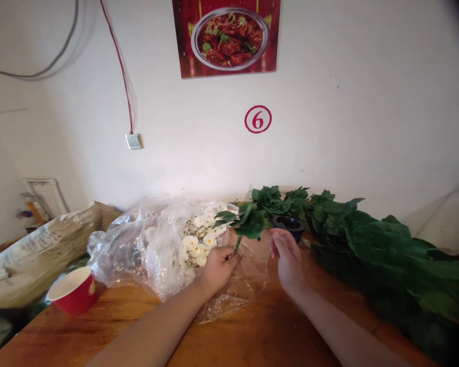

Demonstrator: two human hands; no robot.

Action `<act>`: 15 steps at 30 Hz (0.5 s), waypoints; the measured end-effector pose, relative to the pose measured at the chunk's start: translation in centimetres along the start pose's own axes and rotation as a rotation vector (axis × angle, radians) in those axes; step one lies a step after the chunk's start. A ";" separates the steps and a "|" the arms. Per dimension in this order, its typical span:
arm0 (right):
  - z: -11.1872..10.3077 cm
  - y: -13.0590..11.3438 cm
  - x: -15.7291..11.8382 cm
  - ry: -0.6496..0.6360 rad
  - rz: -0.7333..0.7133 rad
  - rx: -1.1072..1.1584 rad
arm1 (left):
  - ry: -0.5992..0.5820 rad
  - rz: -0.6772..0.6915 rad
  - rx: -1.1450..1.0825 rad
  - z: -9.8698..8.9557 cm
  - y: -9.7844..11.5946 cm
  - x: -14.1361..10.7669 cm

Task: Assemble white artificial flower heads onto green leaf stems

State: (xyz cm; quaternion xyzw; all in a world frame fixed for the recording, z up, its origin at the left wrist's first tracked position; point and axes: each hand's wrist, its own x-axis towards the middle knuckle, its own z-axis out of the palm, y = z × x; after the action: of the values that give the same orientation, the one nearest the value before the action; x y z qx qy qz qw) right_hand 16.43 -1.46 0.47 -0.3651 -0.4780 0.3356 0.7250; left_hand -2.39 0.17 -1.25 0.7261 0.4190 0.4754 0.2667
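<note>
Quick look at what's on the bench here. The left hand [218, 270] has a green leafy sprig [248, 221] pinched low on its stem, fingers curled shut around it. The leaves fan up and off to the right, toward the wall, so the long axis runs on a slant: stem end down in the fist, leafy end up and away from the person. The right hand [286, 260] is empty, with its fingers pressed together and slightly curled. It sits just right of the sprig and doesn't seem to touch it, so the left is obviously the nearer hand.

Under the left hand, a clear plastic bag [137, 250] lies open on the wooden table [252, 346], packed with white flowers [199, 239]. Off to the right along the far edge is a long heap of leafy greens [386, 250], with a dark blue bowl [288, 227] tucked against it behind the right hand. Over on the left, a red paper cup [74, 290] lies tipped beside a big printed sack [42, 250]. Up on the wall there's a food poster [225, 38] and a red circled 6 [257, 119].
</note>
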 end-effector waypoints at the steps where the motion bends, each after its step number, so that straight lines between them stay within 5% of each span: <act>1: -0.1 -0.1 0.1 0.043 -0.030 0.006 | -0.005 0.019 0.040 -0.1 0.0 -0.1; 6: -0.9 -0.1 1.4 0.156 -0.100 -0.097 | -0.056 0.079 0.169 -0.1 0.1 -0.5; 15: -1.1 -1.3 2.5 -0.155 0.291 0.281 | -0.104 0.202 0.228 -0.1 0.9 -0.8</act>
State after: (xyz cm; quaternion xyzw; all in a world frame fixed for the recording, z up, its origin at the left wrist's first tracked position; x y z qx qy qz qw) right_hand 18.45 -0.26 2.41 -0.2989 -0.4231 0.5273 0.6735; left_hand -2.37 -0.99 -0.87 0.8138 0.3808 0.4108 0.1549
